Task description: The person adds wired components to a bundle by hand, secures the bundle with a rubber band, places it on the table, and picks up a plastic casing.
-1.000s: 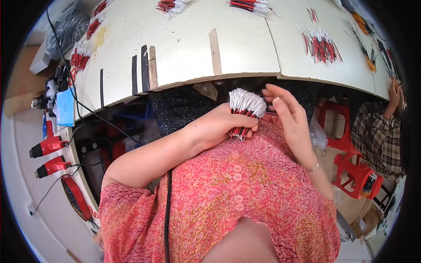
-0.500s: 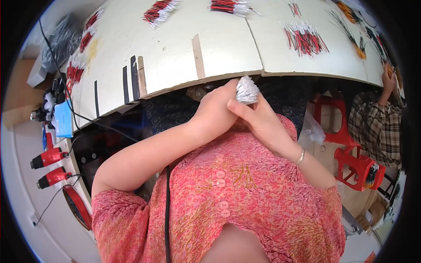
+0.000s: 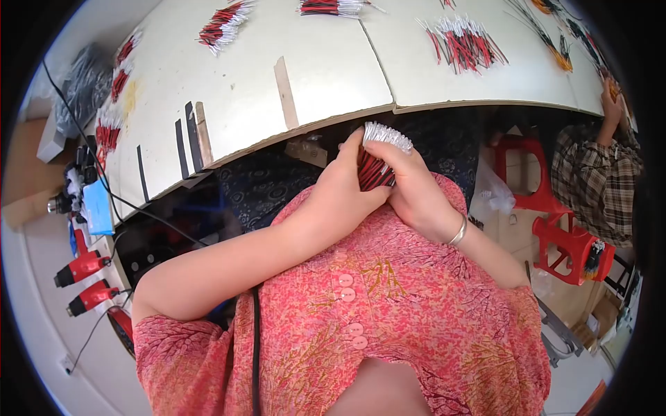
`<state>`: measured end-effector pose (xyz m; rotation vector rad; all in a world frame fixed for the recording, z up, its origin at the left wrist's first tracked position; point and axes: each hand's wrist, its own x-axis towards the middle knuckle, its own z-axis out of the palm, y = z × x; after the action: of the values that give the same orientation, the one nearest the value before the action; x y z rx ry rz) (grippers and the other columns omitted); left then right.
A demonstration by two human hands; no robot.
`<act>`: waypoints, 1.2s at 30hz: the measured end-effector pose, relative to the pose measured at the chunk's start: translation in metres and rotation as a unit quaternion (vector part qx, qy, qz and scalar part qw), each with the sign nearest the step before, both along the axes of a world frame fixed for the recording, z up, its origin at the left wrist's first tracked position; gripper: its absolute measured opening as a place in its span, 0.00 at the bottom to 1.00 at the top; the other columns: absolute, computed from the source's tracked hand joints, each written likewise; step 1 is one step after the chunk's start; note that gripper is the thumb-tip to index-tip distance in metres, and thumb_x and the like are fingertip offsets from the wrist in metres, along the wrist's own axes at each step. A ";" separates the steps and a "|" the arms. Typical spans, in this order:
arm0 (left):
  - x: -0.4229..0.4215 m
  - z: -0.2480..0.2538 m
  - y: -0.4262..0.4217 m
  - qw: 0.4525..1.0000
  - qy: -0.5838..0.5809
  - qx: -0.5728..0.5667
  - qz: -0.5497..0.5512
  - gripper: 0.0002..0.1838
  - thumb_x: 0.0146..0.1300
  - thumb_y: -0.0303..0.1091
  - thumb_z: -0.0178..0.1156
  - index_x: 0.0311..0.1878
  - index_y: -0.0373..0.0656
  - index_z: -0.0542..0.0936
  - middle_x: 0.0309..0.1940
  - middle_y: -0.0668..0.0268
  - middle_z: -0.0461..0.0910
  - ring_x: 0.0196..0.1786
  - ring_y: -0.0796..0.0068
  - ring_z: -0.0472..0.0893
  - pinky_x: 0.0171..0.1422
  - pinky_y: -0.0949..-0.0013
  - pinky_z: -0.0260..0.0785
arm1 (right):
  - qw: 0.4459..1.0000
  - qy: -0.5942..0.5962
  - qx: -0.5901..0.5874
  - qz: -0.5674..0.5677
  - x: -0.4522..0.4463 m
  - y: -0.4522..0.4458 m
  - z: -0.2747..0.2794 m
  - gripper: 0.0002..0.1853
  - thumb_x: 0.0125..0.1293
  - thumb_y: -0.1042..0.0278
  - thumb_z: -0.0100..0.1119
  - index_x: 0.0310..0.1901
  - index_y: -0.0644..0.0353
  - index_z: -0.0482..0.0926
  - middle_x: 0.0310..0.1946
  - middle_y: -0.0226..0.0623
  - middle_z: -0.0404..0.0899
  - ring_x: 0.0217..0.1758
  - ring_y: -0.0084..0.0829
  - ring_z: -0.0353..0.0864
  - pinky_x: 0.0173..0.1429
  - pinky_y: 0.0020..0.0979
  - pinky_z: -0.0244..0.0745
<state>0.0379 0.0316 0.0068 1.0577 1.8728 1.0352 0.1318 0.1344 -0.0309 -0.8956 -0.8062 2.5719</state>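
Being clasped between left hand and right hand, the bundle of red and black wires is held near the tabletop, white tips exposed, presumably so that the loose strands are kept together.

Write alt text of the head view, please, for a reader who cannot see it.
A person's left hand and right hand grip a bundle of white-tipped red and black wires in front of a pale table. More wires lie in groups on it; at right is another person's hand.
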 end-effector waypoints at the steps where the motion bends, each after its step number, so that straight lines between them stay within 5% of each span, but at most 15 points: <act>1: 0.000 -0.004 -0.005 0.997 -0.080 0.005 0.016 0.44 0.62 0.27 0.64 0.75 0.31 0.49 0.53 0.49 0.79 0.58 0.63 0.79 0.61 0.65 0.71 | 1.000 0.015 -0.005 0.019 0.003 0.000 0.002 0.11 0.69 0.69 0.58 0.49 0.64 0.78 0.43 0.33 0.82 0.46 0.25 0.82 0.50 0.29 0.77; 7: -0.019 0.017 -0.021 0.942 -0.296 -0.096 0.123 0.50 0.62 0.28 0.66 0.76 0.28 0.40 0.53 0.51 0.75 0.55 0.69 0.79 0.59 0.71 0.72 | 0.990 0.042 -0.065 0.121 0.006 0.003 0.009 0.17 0.70 0.68 0.57 0.57 0.66 0.76 0.50 0.41 0.83 0.52 0.30 0.83 0.57 0.31 0.78; 9: -0.021 0.017 -0.025 0.885 -0.423 -0.100 0.167 0.47 0.66 0.27 0.62 0.77 0.34 0.40 0.60 0.55 0.71 0.57 0.68 0.79 0.66 0.67 0.70 | 0.979 0.059 -0.090 0.175 0.005 0.003 0.010 0.19 0.70 0.67 0.57 0.58 0.66 0.75 0.51 0.42 0.83 0.53 0.30 0.83 0.56 0.31 0.78; 13: -0.022 0.001 -0.030 0.861 -0.468 -0.089 0.177 0.37 0.66 0.29 0.63 0.72 0.33 0.54 0.57 0.57 0.73 0.57 0.70 0.79 0.67 0.66 0.71 | 0.973 0.061 -0.096 0.202 0.003 0.002 0.004 0.20 0.69 0.67 0.58 0.59 0.66 0.75 0.50 0.40 0.83 0.52 0.29 0.83 0.55 0.30 0.79; 20: -0.022 0.002 -0.032 0.848 -0.496 -0.085 0.165 0.28 0.67 0.30 0.62 0.65 0.31 0.63 0.55 0.59 0.76 0.57 0.71 0.79 0.67 0.66 0.71 | 0.981 0.029 -0.040 0.187 0.005 -0.001 0.002 0.16 0.68 0.65 0.61 0.53 0.65 0.78 0.46 0.34 0.82 0.48 0.23 0.81 0.53 0.27 0.78; 22: -0.024 -0.003 -0.032 0.844 -0.510 -0.094 0.137 0.25 0.67 0.32 0.63 0.62 0.33 0.69 0.54 0.60 0.78 0.56 0.72 0.79 0.66 0.66 0.71 | 0.974 0.030 -0.024 0.225 0.005 0.000 0.000 0.25 0.69 0.66 0.57 0.64 0.69 0.71 0.58 0.40 0.78 0.58 0.29 0.78 0.65 0.32 0.73; 28: -0.031 -0.001 -0.023 0.849 -0.514 -0.113 0.049 0.18 0.60 0.32 0.69 0.53 0.38 0.80 0.46 0.65 0.82 0.47 0.76 0.81 0.54 0.69 0.72 | 0.973 0.034 -0.037 0.227 0.003 -0.002 -0.002 0.24 0.71 0.65 0.56 0.65 0.68 0.71 0.56 0.40 0.79 0.58 0.28 0.78 0.64 0.31 0.73; 32: -0.030 -0.015 -0.022 0.859 -0.501 -0.087 0.058 0.18 0.57 0.30 0.71 0.51 0.39 0.81 0.43 0.66 0.83 0.46 0.75 0.81 0.55 0.69 0.72 | 0.973 0.040 -0.029 0.226 0.002 -0.004 0.002 0.23 0.72 0.65 0.55 0.63 0.68 0.72 0.57 0.40 0.78 0.59 0.27 0.77 0.63 0.30 0.73; 34: -0.029 -0.010 -0.021 0.857 -0.505 -0.085 0.062 0.18 0.56 0.29 0.71 0.50 0.38 0.82 0.43 0.65 0.83 0.47 0.75 0.81 0.55 0.69 0.72 | 0.976 0.073 -0.017 0.206 0.000 -0.007 0.001 0.17 0.70 0.62 0.61 0.54 0.64 0.77 0.46 0.32 0.81 0.50 0.20 0.79 0.55 0.25 0.76; 36: -0.028 -0.008 -0.021 0.855 -0.507 -0.083 0.070 0.17 0.56 0.28 0.71 0.49 0.38 0.82 0.42 0.65 0.83 0.47 0.74 0.81 0.55 0.69 0.72 | 0.975 0.076 -0.001 0.211 -0.002 -0.009 -0.003 0.17 0.70 0.61 0.61 0.54 0.64 0.78 0.46 0.32 0.81 0.51 0.20 0.79 0.56 0.25 0.75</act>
<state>0.0100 0.0104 -0.0013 0.1475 1.1154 1.1602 0.1297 0.1254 -0.0339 -0.5634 -1.0407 2.9572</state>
